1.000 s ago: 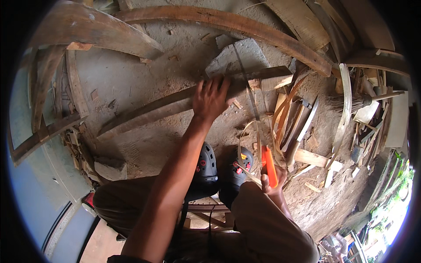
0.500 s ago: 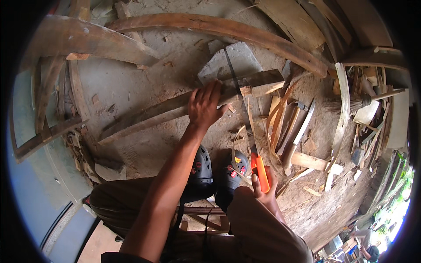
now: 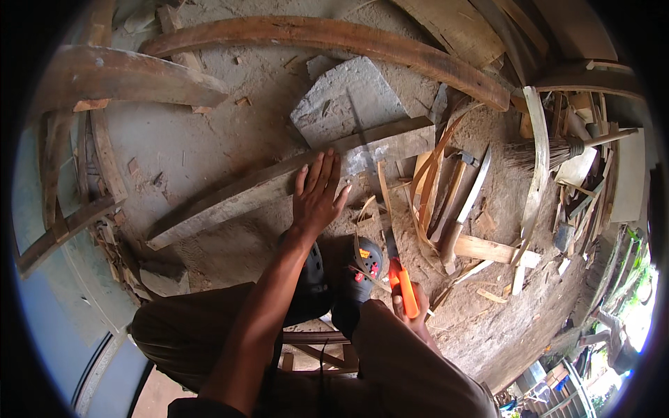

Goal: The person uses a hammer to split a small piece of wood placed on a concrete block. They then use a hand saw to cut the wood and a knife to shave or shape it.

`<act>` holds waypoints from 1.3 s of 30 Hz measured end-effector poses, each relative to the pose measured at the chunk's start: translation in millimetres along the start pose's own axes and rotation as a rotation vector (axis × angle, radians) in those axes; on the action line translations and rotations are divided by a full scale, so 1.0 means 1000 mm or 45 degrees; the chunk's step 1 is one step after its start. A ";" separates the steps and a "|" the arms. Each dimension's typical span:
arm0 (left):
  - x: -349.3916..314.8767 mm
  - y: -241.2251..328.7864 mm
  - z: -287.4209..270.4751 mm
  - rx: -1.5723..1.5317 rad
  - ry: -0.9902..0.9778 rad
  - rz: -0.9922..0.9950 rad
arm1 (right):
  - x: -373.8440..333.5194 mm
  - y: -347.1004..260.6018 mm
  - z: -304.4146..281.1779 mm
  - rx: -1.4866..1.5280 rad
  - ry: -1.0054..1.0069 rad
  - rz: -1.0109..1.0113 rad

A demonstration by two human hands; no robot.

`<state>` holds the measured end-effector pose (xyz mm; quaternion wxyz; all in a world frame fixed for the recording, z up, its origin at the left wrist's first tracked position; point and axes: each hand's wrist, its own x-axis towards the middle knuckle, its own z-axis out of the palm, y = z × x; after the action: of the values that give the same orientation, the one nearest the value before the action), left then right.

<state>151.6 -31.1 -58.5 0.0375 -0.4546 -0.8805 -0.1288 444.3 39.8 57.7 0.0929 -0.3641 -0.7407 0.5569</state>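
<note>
A long, slightly curved wooden beam [image 3: 237, 198] lies slantwise in front of me, its right part against a pale stone block [image 3: 348, 97]. My left hand [image 3: 318, 191] rests on the beam's side and upper edge, fingers stretched out and a little apart. In my right hand [image 3: 412, 306] is the orange handle of a handsaw [image 3: 403, 285], with my fingers wrapped round it. The saw's narrow blade is blurred and crosses the beam near its right end, to the right of my left hand.
A hammer [image 3: 453, 188] and a machete [image 3: 472, 198] lie to the right among wood strips and shavings. Farther right is a broom [image 3: 550, 152]. A long curved timber [image 3: 313, 31] spans the far side. My shoes [image 3: 355, 268] stand just below the beam.
The beam has turned over somewhat and now shows a broader grey face. My left hand lies flatter on it. The saw has moved slightly, and the whole view has shifted.
</note>
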 end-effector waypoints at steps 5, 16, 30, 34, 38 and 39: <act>0.018 -0.003 -0.019 -0.127 0.003 -0.082 | 0.017 -0.010 -0.004 -0.020 0.195 -0.133; 0.090 -0.057 -0.033 -0.277 0.238 -0.017 | 0.046 -0.033 0.002 -0.045 0.168 -0.166; 0.171 -0.108 -0.036 -0.215 -0.147 -0.286 | 0.095 -0.083 0.021 0.045 0.112 -0.202; 0.170 -0.102 -0.037 -0.165 -0.249 -0.359 | 0.098 -0.097 0.019 -0.028 0.059 -0.168; 0.157 -0.098 -0.039 -0.241 0.062 -0.219 | 0.103 -0.106 0.019 -0.032 0.027 -0.124; 0.152 -0.097 -0.039 -0.228 0.049 -0.210 | 0.105 -0.106 0.019 -0.018 0.025 -0.125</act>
<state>-17.5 25.5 -12.2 0.0031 -0.3796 -0.8990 -0.2183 312.4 80.3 117.4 0.1248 -0.3335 -0.7607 0.5427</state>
